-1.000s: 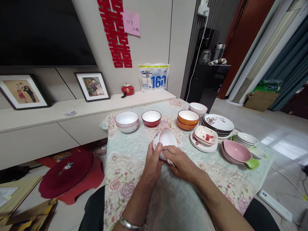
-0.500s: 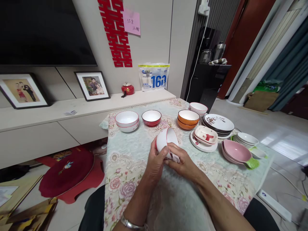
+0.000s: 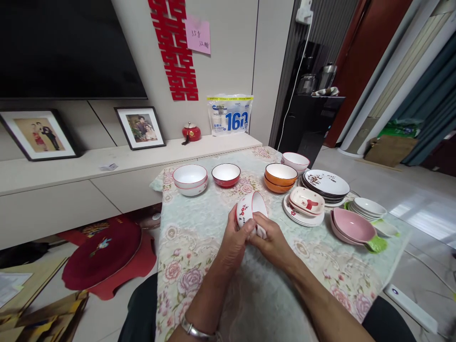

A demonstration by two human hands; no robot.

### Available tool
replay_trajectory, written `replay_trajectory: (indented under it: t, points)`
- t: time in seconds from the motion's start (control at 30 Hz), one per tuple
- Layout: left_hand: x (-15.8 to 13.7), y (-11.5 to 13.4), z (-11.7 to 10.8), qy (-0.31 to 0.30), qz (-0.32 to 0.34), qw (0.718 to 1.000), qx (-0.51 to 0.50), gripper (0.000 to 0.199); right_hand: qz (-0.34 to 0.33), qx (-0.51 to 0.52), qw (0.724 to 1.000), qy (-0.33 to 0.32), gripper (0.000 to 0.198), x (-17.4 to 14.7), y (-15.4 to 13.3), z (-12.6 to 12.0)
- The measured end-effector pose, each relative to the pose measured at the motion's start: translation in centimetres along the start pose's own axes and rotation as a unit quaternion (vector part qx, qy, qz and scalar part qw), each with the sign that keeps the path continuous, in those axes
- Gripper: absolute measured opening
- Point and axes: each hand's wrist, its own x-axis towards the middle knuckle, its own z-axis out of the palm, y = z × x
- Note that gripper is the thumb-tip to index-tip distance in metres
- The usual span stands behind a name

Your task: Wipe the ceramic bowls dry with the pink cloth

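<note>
A white bowl (image 3: 245, 209) with a red rim and red blossoms on its side is tilted between my hands above the table. My left hand (image 3: 233, 237) wraps round its left side, thumb towards the rim. At the near side of the bowl, my right hand (image 3: 270, 237) grips its edge. A white patch shows between the right fingers; I cannot tell whether it is part of the bowl or a cloth. Beyond my hands stand a red bowl (image 3: 226, 183), stacked white bowls (image 3: 190, 190) and stacked orange bowls (image 3: 280, 186).
On the right of the flowered tablecloth (image 3: 199, 247) are stacked dark-edged plates (image 3: 331, 183), small plates (image 3: 302, 219) under bear-patterned dishes (image 3: 308, 202), pink dishes (image 3: 352, 225) and small white bowls (image 3: 370, 206). A white-pink bowl (image 3: 295, 160) stands behind. A red stool (image 3: 121, 266) is left.
The bowl has been turned in my hands, so its red blossom pattern now faces me. My hands stay closed on it, and the view has shifted slightly.
</note>
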Motion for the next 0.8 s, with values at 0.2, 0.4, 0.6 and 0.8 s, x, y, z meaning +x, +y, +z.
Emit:
replay_trajectory:
  t: [0.2, 0.4, 0.6, 0.8]
  points:
    - [0.2, 0.5, -0.2, 0.041, -0.012, 0.999, -0.012, 0.055, -0.067, -0.084, 0.989, -0.105, 0.03, 0.0, 0.2, -0.5]
    - [0.3, 0.9, -0.4, 0.096, -0.059, 0.993, -0.03, 0.052, -0.062, -0.279, 0.951, -0.115, 0.035, -0.3, 1.0, -1.7]
    - [0.2, 1.0, -0.2, 0.102, -0.094, 0.99, -0.025, 0.056, 0.0, -0.046, 0.994, -0.098, 0.022, -0.1, 2.0, -4.3]
    - [0.1, 1.0, -0.3, 0.069, -0.11, 0.992, -0.007, 0.06, 0.163, 0.227, 0.935, 0.219, 0.031, 0.1, 3.1, -5.0]
